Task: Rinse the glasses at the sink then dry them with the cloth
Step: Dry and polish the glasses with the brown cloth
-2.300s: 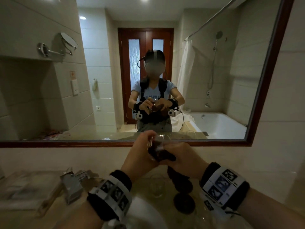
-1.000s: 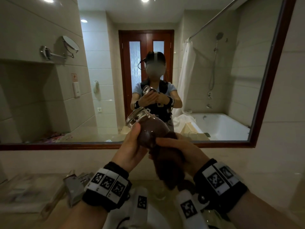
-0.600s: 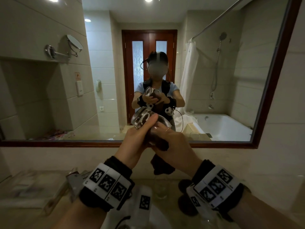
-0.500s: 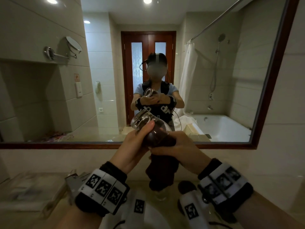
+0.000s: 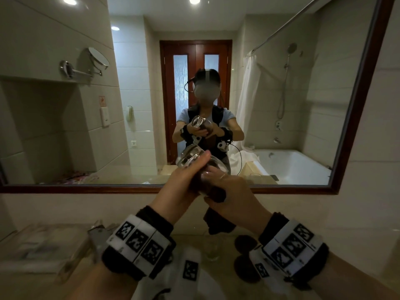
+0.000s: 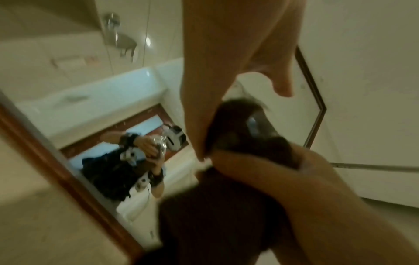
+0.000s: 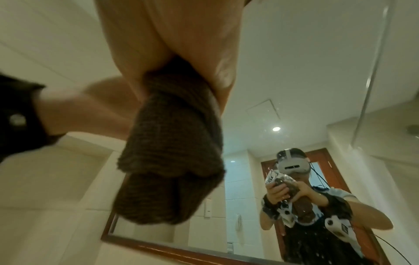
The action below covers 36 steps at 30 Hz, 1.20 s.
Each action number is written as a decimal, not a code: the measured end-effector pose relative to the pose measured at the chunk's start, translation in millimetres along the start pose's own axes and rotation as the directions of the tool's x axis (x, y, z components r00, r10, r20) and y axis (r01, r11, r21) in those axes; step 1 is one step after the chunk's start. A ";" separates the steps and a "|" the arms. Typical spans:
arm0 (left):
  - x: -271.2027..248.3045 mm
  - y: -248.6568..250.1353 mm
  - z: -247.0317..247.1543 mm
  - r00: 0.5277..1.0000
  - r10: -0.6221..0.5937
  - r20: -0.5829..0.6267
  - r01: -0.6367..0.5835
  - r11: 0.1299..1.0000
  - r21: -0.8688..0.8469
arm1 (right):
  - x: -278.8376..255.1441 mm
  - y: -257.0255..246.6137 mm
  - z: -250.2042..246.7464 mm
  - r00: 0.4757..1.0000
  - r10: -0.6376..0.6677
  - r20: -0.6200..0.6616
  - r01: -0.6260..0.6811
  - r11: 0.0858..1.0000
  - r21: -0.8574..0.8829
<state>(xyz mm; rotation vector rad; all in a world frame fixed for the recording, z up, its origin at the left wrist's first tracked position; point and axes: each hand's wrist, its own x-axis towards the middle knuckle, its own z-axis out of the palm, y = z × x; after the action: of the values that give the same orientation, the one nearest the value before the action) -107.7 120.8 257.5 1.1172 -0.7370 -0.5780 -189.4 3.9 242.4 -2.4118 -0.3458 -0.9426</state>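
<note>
I hold a clear glass tilted in front of the mirror, its thick base pointing up and left. My left hand grips it, thumb lying along the side. A dark brown cloth is stuffed inside the glass and hangs out below. My right hand holds the cloth against the glass mouth. In the left wrist view the cloth fills the glass. In the right wrist view the cloth hangs from my right hand's fingers. A second clear glass stands on the counter below.
The white sink basin lies under my wrists. Two dark round pads lie on the counter to the right of the standing glass. A tray with small packets sits at the left. The framed mirror covers the wall ahead.
Both hands lifted the glass from low over the counter up in front of the mirror. In the last half second my right hand slid up over the glass, and less cloth hangs below.
</note>
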 end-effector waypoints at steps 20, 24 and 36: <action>-5.3 -3.0 11.4 0.993 0.073 -0.096 -0.077 0.996 -0.034 | -1.8 -8.2 2.9 0.982 0.180 0.064 -0.191 0.912 0.363; -5.0 -6.4 2.8 0.998 0.017 0.058 -0.005 0.980 -0.200 | -8.7 -13.5 -17.4 0.821 0.397 0.410 -0.503 0.164 0.849; -6.1 -10.4 18.8 0.989 -0.015 -0.147 0.019 0.999 0.026 | -17.9 -9.5 12.0 0.913 0.403 0.055 -0.365 0.752 0.548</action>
<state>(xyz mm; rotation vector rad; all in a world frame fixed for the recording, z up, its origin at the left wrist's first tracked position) -126.6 110.8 251.0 1.1792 -0.6094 -0.4958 -199.7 17.6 226.3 -1.8119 -0.0641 -0.6214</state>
